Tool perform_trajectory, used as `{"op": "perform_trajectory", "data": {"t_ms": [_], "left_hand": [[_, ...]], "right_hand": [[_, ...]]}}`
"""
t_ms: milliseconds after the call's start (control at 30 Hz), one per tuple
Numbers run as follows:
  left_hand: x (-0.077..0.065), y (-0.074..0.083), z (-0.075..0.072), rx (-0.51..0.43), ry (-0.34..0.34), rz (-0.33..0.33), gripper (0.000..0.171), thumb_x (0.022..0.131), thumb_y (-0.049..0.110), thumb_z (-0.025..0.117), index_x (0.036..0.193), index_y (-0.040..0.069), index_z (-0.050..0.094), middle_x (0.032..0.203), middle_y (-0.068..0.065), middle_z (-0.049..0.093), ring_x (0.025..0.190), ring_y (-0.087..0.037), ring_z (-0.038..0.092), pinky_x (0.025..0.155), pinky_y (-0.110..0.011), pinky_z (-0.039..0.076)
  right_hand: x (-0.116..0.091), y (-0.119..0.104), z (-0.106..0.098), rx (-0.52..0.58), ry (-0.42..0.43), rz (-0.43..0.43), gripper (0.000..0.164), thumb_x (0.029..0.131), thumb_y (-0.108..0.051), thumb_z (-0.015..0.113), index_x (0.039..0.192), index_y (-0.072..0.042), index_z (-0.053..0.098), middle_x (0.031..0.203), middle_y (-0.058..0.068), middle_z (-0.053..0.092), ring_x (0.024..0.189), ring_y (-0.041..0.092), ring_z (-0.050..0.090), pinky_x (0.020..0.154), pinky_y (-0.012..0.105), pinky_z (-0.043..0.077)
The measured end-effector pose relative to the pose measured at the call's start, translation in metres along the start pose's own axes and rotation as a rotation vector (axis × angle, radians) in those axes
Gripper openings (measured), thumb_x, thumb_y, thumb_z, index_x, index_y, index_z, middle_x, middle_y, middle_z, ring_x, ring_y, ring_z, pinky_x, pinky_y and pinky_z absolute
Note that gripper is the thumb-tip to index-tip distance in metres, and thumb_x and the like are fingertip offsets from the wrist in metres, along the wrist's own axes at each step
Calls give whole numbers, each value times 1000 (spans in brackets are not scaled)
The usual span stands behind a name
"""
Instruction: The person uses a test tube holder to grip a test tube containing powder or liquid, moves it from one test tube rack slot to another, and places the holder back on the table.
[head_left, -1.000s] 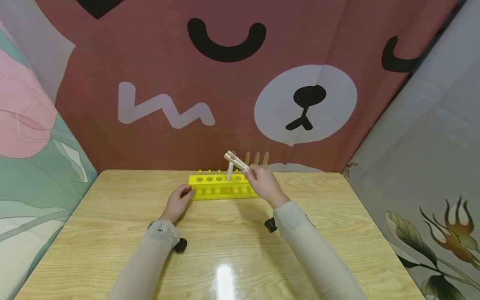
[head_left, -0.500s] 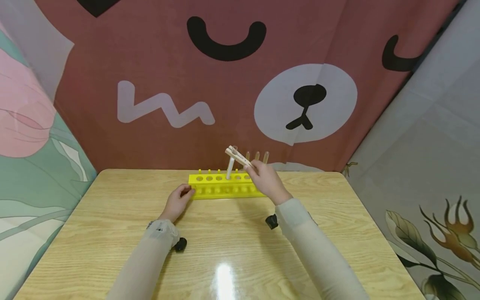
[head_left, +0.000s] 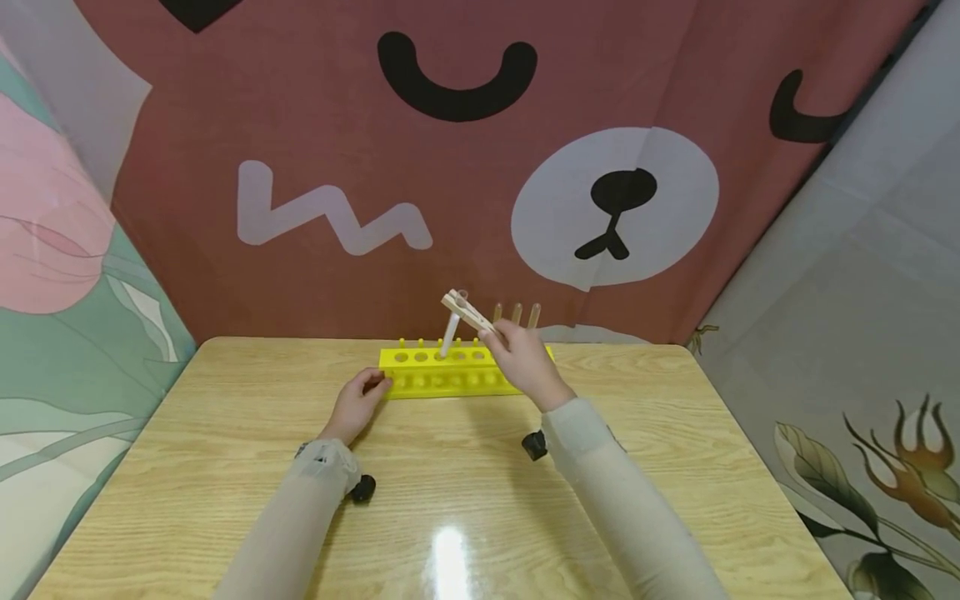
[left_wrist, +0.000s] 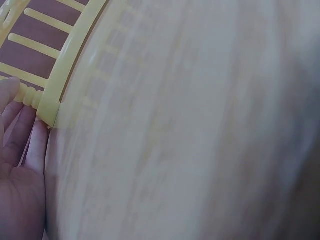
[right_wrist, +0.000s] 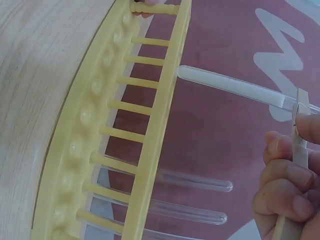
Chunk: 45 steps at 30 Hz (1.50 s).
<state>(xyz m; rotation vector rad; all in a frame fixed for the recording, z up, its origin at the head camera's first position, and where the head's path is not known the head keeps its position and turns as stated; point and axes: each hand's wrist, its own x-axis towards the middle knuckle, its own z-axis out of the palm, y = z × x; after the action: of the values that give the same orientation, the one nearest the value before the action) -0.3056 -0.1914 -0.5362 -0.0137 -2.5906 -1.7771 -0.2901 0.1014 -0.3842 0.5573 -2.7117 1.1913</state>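
One pink-and-green floral curtain (head_left: 45, 217) is hung at far left, beside a wood-grain table (head_left: 225, 467). Pale sleeves (head_left: 288, 521) are worn on both arms. Left end of a yellow rack (head_left: 450, 392) is gripped by the left hand (head_left: 356, 406), thumb and fingers clamped about the end post. Rack is stood near the table's back edge, top holes set in a row. At the third hole from left, a white-filled tube (head_left: 450, 335) is held tilted, upper end leaning right; rounded lower end is seen at the rack's top, contact not discernible. Near its mouth the tube is clasped by a wooden clamp (head_left: 470, 313), which is pinched by the right hand (head_left: 530, 365), fingers curled round it. Just beyond, three clear tubes (head_left: 517, 314) are stood rounded ends up, behind the rack's holes. At far right, a grey curtain (head_left: 847, 275) is printed with plants.
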Motion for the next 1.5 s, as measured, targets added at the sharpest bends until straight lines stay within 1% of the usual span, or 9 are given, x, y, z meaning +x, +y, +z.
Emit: {"op": "perform_trajectory", "data": {"t_ms": [233,400,500,667,733,933,1167,1267,1500], "left_hand": [[0,0,0,4,2,-5,34,105,26,58,128,1,60,134,-18,58,126,-32,51,109,-50,40],[-3,3,0,-1,1,2,34,105,25,58,129,1,60,132,-19,59,126,-33,51,108,-50,40],[-3,4,0,-1,1,2,34,105,24,58,130,0,60,132,-19,59,126,-33,51,108,-50,40],[-2,2,0,6,0,2,35,105,25,58,130,1,60,134,-19,59,128,-33,50,109,-50,39],[-2,2,0,6,0,3,35,105,26,58,130,1,60,134,-19,58,128,-33,50,109,-50,39],[-1,0,0,-4,1,4,34,105,25,58,129,1,61,133,-18,59,127,-32,51,109,-50,39],[-1,-1,1,-3,7,0,35,105,26,59,130,2,61,133,-18,59,127,-32,51,109,-50,39],[-1,-1,1,11,7,-1,34,105,27,58,129,2,60,134,-18,58,127,-33,51,109,-51,39],[-2,2,2,4,11,-13,34,105,26,58,129,2,60,134,-18,58,126,-33,51,108,-51,40]], "right_hand": [[0,3,6,13,-5,2,31,107,-30,54,88,-7,60,56,1,39,42,13,29,40,25,28],[-2,5,11,-6,-29,22,33,108,-29,53,92,-1,61,57,1,38,42,13,29,41,25,28],[-2,7,15,-12,-41,32,32,108,-27,53,95,0,62,57,1,38,42,13,28,41,25,28],[-3,7,19,-36,-47,32,30,107,-28,53,99,-2,64,57,1,40,42,13,29,40,25,28],[-3,7,21,-47,-48,34,28,108,-29,53,98,-4,63,57,0,39,42,12,29,40,25,28],[-5,8,24,-81,-67,34,27,108,-29,52,96,-6,61,57,1,40,42,12,30,41,25,28],[-5,12,29,-90,-77,19,28,108,-28,53,111,-3,65,58,0,42,42,12,31,40,23,29],[-6,14,31,-94,-84,26,27,107,-28,54,113,-4,65,59,1,43,43,12,32,40,23,29],[-6,18,35,-133,-95,25,24,107,-28,54,107,-6,63,59,1,43,43,12,32,41,24,28]]}}
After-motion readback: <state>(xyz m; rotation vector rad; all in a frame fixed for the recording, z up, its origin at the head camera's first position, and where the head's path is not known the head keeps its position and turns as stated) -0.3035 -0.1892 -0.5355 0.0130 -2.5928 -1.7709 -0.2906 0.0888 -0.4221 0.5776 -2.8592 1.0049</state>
